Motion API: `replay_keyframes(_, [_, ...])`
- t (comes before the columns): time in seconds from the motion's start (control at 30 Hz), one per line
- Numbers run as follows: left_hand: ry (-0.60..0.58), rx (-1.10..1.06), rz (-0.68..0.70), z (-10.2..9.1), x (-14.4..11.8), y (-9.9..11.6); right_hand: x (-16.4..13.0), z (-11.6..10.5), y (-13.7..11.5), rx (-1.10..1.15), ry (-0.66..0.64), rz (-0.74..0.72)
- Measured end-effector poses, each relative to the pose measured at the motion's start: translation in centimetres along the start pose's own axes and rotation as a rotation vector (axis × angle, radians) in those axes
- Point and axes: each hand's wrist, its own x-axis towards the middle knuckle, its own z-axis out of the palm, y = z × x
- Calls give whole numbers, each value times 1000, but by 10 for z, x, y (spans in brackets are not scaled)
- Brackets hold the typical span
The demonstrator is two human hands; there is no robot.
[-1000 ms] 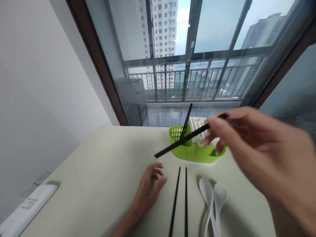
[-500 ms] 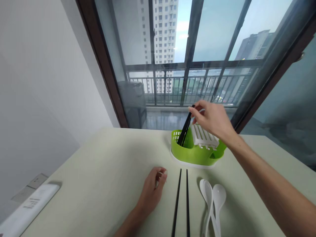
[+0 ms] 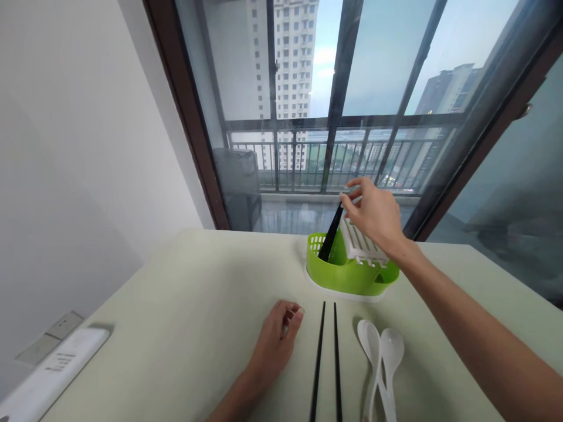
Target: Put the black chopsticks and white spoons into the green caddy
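My right hand [image 3: 376, 214] is above a green cutlery holder [image 3: 343, 278] on the table. Its thumb and index finger are parted at the top end of the black chopsticks [image 3: 331, 235], which lean to the right in the holder's left compartment. My left hand [image 3: 277, 334] rests on the table, fingers loosely curled and thumb near the index fingertip; nothing shows in it. Just right of it lie two loose black chopsticks [image 3: 318, 357], side by side. Farther right, white spoons [image 3: 392, 347] lie with their handles crossing.
A white slotted rack [image 3: 363, 243] sits on the holder, partly behind my right hand. At the left table edge lies a white power strip [image 3: 55, 372], near a wall socket [image 3: 64, 324]. A large window [image 3: 334, 117] stands behind the table [image 3: 197, 293].
The thumb and index finger of my right hand have parted, and the chopsticks' top ends sit lower in the holder. My left hand has shifted only slightly.
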Motion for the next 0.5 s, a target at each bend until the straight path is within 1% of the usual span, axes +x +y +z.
replay_keyframes(0.07, [-4, 27, 12, -1, 0, 1, -8, -12, -8, 104, -8, -36])
replay_keyframes(0.13, [-18, 65, 32, -2, 0, 1, -20, -25, -18, 228, -75, -82])
replay_keyframes(0.2, [-51, 112, 55, -2, -2, 1, -34, -37, -27, 303, -162, -131])
replay_keyframes(0.27, [-89, 172, 99, -1, -4, 2, -50, -47, -34, 326, -235, -168])
replay_keyframes(0.33, [-120, 249, 159, -1, -8, 4, -65, -54, -37, 338, -281, -176])
replay_keyframes(0.4, [-148, 336, 202, -1, -11, 7, -78, -59, -39, 364, -305, -167])
replay_keyframes(0.5, [-199, 442, 232, -1, -17, 13, -90, -63, -40, 394, -323, -143])
